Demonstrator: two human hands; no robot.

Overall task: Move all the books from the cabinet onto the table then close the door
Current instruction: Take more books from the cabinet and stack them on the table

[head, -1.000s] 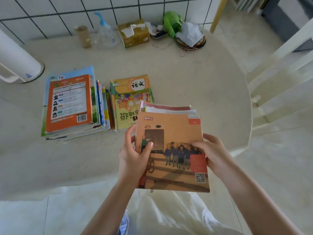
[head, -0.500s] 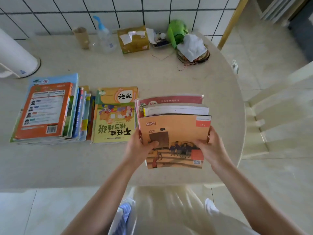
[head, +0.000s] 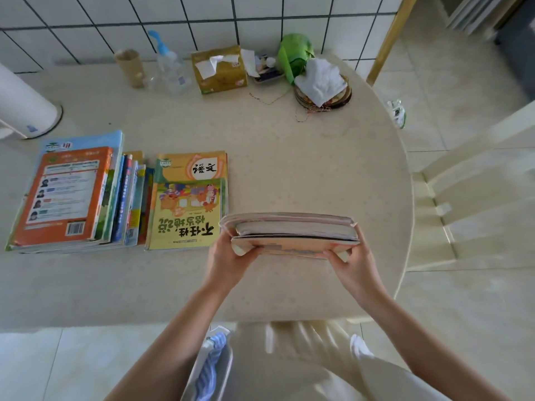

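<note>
A bundle of books is held just above the round cream surface, gripped at its 2 near corners: the left hand is closed on the left corner, the right hand on the right. The bundle is tipped nearly flat, its page edges turned toward the camera, right of the yellow picture book and clear of it. The load is judged moderately heavy but stiff when squeezed together; thin covers may slide over one another, so a grip at both ends, thumbs on top, seems sound. A taller stack of books topped by an orange cover is seen at the left, touching the yellow pile. Along the far edge, against a white tiled wall, a tissue box, a clear spray bottle, a cardboard tube, a green bag and a white cloth are lined up. A pale chair stands at the right on a tiled floor. The cabinet is not in view.
</note>
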